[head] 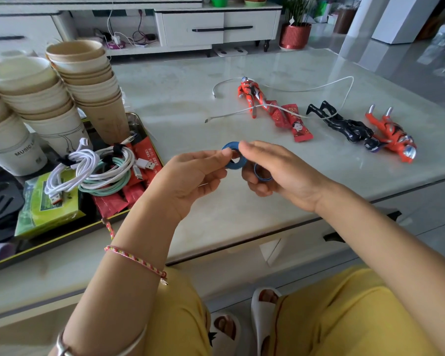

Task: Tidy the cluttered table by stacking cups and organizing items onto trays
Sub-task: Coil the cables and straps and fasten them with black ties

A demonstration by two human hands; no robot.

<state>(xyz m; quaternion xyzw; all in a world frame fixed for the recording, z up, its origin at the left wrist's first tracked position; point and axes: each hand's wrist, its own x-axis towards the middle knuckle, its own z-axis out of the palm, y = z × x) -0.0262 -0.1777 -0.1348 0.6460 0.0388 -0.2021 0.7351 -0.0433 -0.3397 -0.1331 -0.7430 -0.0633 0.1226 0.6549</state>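
The job looks well along: the cups (88, 78) stand stacked on the tray (62, 244) at the table's (190, 98) left edge, with coiled cables (100, 165) beside them. Still loose towards the far right corner are a white cable (319, 87), three toy figures (344, 127) and red packets (293, 123). Above the near edge, the left hand (190, 176) pinches a blue ring (238, 163). The right hand (280, 173), touching it, curls round a blue loop (262, 177).
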